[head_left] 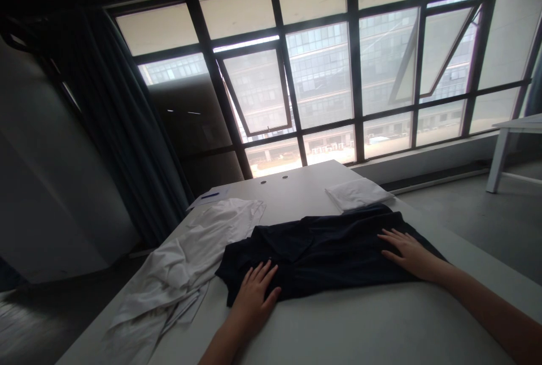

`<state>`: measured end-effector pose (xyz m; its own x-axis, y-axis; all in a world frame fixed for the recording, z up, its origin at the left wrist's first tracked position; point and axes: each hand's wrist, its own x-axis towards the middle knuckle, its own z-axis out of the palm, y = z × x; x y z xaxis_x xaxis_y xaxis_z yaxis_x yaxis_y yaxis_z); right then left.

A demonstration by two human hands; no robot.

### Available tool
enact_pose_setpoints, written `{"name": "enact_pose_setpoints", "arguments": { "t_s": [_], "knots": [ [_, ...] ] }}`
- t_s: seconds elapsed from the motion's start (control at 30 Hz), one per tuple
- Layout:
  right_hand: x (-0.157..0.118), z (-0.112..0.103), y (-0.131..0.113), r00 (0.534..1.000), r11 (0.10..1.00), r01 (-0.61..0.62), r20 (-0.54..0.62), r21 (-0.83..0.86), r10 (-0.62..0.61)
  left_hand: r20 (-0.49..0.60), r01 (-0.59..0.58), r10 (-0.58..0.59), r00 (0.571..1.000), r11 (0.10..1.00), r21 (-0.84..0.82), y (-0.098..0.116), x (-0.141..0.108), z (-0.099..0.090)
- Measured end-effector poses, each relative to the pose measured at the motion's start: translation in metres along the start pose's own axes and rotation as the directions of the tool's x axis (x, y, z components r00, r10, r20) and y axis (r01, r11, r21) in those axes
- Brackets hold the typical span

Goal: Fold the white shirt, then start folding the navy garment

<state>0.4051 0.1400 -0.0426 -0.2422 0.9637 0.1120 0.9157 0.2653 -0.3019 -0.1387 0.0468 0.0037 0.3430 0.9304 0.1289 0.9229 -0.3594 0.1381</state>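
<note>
A dark navy garment, perhaps a shirt, lies spread sideways across the white table. My left hand rests flat on its left end, fingers spread and pointing away from me. Toward the garment's right end, my right hand also lies flat with the fingers apart. Neither hand grips the cloth. Some folds and a flap of fabric show along the garment's upper middle.
Crumpled white cloth lies along the table's left side, close to the navy garment. Folded white cloth sits behind it at right. Farther back are papers with a pen. A white table stands at far right, windows ahead.
</note>
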Motion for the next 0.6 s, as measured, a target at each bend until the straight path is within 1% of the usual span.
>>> {"name": "enact_pose_setpoints", "arguments": {
  "t_s": [0.33, 0.6],
  "knots": [
    [-0.0009, -0.0018, -0.0018, 1.000, 1.000, 0.009, -0.015, 0.025, -0.009, 0.011, 0.001, -0.001, 1.000, 1.000, -0.003, -0.0003, -0.0003, -0.0003],
    [0.0009, 0.0010, 0.0020, 1.000, 1.000, 0.007, -0.014, 0.014, -0.007, -0.016, -0.005, 0.005, 1.000, 1.000, -0.006, -0.0020, -0.0007, 0.0019]
  ]
}}
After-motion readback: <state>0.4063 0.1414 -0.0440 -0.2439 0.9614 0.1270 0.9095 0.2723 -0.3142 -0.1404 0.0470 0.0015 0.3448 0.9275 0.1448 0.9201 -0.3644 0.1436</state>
